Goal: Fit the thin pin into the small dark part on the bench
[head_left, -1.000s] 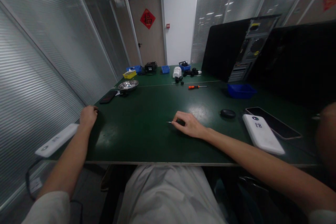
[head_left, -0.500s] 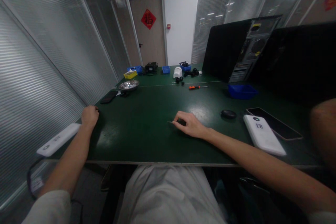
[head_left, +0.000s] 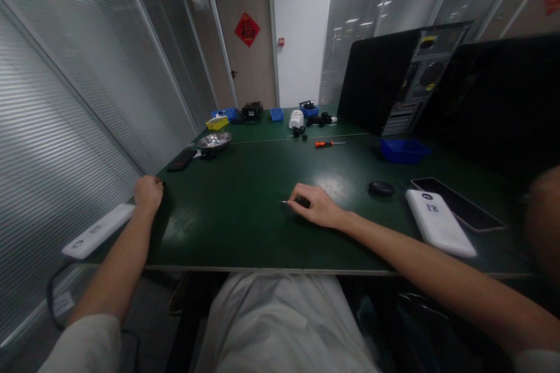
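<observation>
My right hand (head_left: 315,206) rests on the green table (head_left: 236,233) near its middle, thumb and forefinger pinched together. From that pinch a thin, pale metal rod (head_left: 282,202) sticks out to the left; the rest of it is hidden in my fingers, so its kind cannot be told. At the table's left edge lies my left hand (head_left: 149,193), its fingers curled closed. A small dark bit shows by those fingertips, too unclear to name. Closest to the left hand are a white power bank (head_left: 98,232) and a black phone (head_left: 182,160).
Beyond my hands lie a metal bowl (head_left: 214,140), an orange-handled screwdriver (head_left: 324,144), a white device (head_left: 296,119) and a blue tray (head_left: 403,151). To the right are a black mouse (head_left: 381,189), another white power bank (head_left: 440,224), a phone (head_left: 470,210) and another person's arm (head_left: 545,221).
Both my hands keep their places and grips. The other person's arm at the right edge has shifted slightly to the right.
</observation>
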Motion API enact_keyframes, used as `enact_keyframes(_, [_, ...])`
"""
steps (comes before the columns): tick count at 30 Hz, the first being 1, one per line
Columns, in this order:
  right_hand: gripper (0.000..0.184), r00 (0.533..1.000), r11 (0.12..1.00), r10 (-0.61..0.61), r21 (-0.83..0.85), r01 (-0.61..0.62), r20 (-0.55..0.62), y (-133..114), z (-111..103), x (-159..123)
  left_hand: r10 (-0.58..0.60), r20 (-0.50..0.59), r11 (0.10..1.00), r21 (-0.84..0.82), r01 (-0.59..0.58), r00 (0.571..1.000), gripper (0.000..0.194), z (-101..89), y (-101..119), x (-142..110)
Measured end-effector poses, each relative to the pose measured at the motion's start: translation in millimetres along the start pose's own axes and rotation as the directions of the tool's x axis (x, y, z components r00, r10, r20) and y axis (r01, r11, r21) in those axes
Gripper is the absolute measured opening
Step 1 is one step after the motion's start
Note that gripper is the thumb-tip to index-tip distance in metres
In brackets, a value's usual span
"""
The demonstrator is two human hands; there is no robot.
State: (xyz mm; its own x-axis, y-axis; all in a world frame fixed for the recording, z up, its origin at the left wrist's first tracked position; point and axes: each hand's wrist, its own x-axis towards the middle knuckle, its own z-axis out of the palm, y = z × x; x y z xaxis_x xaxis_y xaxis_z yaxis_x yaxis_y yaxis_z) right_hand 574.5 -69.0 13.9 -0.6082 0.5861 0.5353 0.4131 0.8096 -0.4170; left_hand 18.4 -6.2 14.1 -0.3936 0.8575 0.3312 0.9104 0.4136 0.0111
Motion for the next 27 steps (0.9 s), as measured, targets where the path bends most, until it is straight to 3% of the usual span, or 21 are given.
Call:
enact_keyframes(13, [0.015,1.000,1.000,0.003,0.000,-0.003,0.006,-2.1,-0.4,0.4,0.009,-0.001,0.998,0.067,-0.009,1.000,0.035,-11.7,15.1,-5.4])
enact_keyframes(16, [0.014,1.000,1.000,0.006,0.003,-0.006,0.011,-0.4,0.3,-0.1,0.092,-0.015,0.996,0.017,-0.092,0.996,0.035,-19.1,40.2,-10.4])
enact_keyframes(18, [0.014,1.000,1.000,0.010,0.000,-0.010,0.015,1.2,0.9,-0.5,0.216,-0.051,0.971,-0.091,-0.220,0.975,0.033,-27.1,71.1,-23.3])
enact_keyframes(21, [0.014,1.000,1.000,0.017,-0.014,-0.016,0.023,3.4,1.9,-1.0,0.467,-0.084,0.818,-0.337,-0.466,0.880,0.028,-41.8,132.7,-61.4])
enact_keyframes(24, [0.014,0.999,0.999,0.033,-0.041,-0.032,0.030,5.1,3.6,-1.5,0.702,-0.097,0.547,-0.561,-0.622,0.705,0.023,-53.4,194.9,-111.5])
enact_keyframes(27, [0.013,0.998,0.995,0.068,-0.078,-0.066,0.016,6.3,6.1,-1.6,0.838,-0.141,0.347,-0.608,-0.714,0.527,0.016,-56.8,237.9,-152.2])
